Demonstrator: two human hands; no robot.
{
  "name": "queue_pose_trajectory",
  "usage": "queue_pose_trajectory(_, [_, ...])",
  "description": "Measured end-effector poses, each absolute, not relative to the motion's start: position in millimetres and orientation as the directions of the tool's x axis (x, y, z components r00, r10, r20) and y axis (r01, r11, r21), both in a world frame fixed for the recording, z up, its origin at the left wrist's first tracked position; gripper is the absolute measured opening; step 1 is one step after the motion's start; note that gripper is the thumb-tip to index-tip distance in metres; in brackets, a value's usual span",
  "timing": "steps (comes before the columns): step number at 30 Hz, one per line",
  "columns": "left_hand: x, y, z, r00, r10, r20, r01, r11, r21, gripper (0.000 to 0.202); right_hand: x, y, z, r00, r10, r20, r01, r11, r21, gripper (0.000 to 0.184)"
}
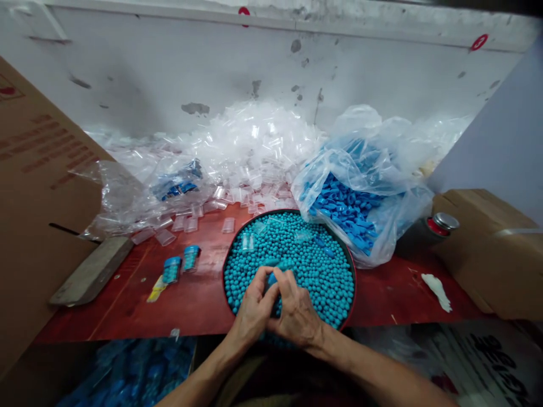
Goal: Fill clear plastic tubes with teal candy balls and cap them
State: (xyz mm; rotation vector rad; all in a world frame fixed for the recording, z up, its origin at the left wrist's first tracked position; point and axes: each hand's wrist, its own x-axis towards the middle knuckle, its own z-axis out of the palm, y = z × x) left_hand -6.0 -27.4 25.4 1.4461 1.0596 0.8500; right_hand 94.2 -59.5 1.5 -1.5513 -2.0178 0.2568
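Note:
My left hand (253,303) and my right hand (299,312) meet over a round tray (225,270) with a dark inside and red rim. Their curled fingers close together around a small blue plastic cap (271,278); most of it, and whatever it sits on, is hidden by the fingers. Teal balls (326,285) fill the tray. Among them lie a few clear plastic cups (248,243) and a loose blue piece (324,247). Left of the tray, two small cups (171,270) filled with teal balls stand with blue lids on.
Clear cups (258,152) are heaped along the wall. A plastic bag (384,243) of blue parts (343,209) leans over the tray's right rim. Cardboard boxes (42,169) flank the red table (190,316), with a grey block (93,271) at left and a lidded canister (443,223) at right.

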Motion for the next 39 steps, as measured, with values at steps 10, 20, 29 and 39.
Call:
queue_pose_trajectory(10, [-110.7,-0.3,22.9,-0.007,0.985,-0.174,0.121,0.174,0.977,0.040,182.8,-9.2,13.1,0.114,0.987,0.115,0.974,-0.088,-0.210,0.047])
queue_pose_trajectory(20, [-158.1,31.5,0.1,-0.161,0.981,0.110,0.745,0.048,0.665,0.050,212.9,21.4,-26.8,0.156,0.986,-0.051,0.983,-0.150,0.101,0.023])
queue_pose_trajectory(29, [-34.3,-22.1,5.4,0.440,0.872,0.213,0.825,-0.486,0.289,0.024,206.5,11.9,-9.7,0.114,0.994,0.002,0.989,-0.113,0.099,0.018])
queue_pose_trajectory(39, [16.5,-16.1,-11.9,0.473,0.881,0.001,0.834,-0.448,0.322,0.018,180.3,-28.1,-7.8,-0.126,0.988,-0.092,0.981,0.110,-0.162,0.015])
